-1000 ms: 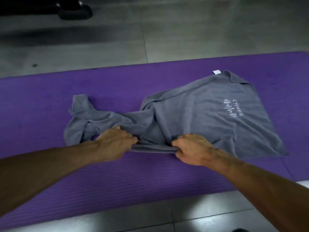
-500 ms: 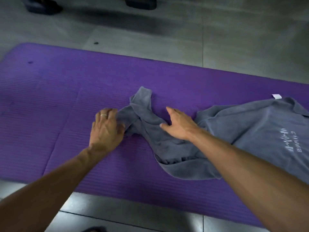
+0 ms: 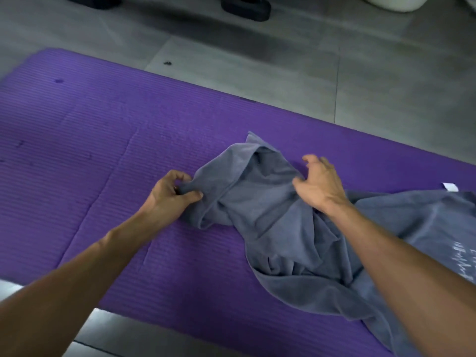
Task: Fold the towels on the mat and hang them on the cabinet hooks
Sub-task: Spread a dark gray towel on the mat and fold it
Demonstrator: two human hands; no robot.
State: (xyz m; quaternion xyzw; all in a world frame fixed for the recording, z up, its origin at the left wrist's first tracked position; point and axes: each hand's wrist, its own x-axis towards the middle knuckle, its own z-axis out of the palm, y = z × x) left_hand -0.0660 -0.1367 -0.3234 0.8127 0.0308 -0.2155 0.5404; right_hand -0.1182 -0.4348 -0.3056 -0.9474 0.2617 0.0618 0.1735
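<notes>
Towel [image 3: 283,215], one, on mat [image 3: 103,150]; left hand [image 3: 170,197] pinching.

The left hand [image 3: 171,193], flat on the purple mat half a second ago, now pinches the grey towel's [image 3: 270,202] bunched corner, while the right hand [image 3: 319,184] lifts with fingers curling.

— Any legible text or markings?

— None can be read. The grey towel [image 3: 270,202] carries a pale printed mark [image 3: 463,264] to the right of the right hand [image 3: 319,184], cut by the frame edge and too blurred to make out.

— Labels?

— A small white tag [image 3: 450,187] at the towel's far edge, right of that hand; no lettering discernible.
</notes>
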